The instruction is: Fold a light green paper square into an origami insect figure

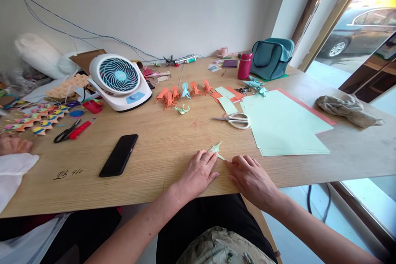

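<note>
A small pale green folded paper figure (215, 148) with thin points lies on the table near its front edge. My left hand (199, 171) presses it down, fingers together over its lower part, which they hide. On the right, my right hand (252, 177) has curled fingers, and its fingertips pinch the end of a narrow point that sticks out toward it. White-handled scissors (238, 120) rest just beyond my hands. Farther back stand several orange folded paper figures (168, 97), a blue one (185, 90) and a pale green one (182, 109).
Large pale green sheets (284, 123) lie to the right. A black phone (119, 155), a white fan (119, 80) and red-handled cutters (78, 130) are on the left. Behind are a pink bottle (244, 66) and a teal bag (272, 60). Another person's hand (14, 144) rests at far left.
</note>
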Motion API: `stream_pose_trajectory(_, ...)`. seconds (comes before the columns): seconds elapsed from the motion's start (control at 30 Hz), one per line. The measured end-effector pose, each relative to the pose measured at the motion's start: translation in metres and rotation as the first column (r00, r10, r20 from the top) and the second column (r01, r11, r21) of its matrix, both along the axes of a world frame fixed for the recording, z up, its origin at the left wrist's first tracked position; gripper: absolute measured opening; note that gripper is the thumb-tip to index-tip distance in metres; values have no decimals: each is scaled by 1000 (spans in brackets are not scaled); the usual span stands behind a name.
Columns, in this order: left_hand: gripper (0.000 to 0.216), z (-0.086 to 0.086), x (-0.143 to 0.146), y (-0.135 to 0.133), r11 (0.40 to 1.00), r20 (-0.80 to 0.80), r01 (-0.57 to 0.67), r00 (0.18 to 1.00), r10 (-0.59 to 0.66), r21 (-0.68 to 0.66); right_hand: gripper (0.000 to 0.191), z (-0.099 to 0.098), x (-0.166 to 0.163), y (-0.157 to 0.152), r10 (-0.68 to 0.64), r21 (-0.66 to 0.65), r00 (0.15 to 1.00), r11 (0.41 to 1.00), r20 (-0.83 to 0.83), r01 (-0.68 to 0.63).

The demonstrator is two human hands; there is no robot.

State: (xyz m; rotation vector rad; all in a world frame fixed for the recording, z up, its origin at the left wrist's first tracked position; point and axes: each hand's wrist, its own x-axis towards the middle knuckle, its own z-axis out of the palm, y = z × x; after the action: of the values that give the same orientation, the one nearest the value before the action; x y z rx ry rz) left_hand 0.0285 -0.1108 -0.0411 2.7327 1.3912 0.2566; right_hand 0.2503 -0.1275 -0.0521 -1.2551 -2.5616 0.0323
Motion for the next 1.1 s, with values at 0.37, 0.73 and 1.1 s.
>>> stream_pose_trajectory(0.37,51,10,18,7,998,-158,-42,987,36,-38,27,3,3,15,24,86,999,996,44,-28)
stream_pose_trajectory(0.73,35,8,19,23,985,-21,-153,988,152,-81,44,1,-33,36,106,22,972,994,-208,-104)
stream_pose_trajectory(1.1,22,15,-33,68,944,84,329,940,-331,28,36,12,-33,42,45,-114,987,992,-156,-63)
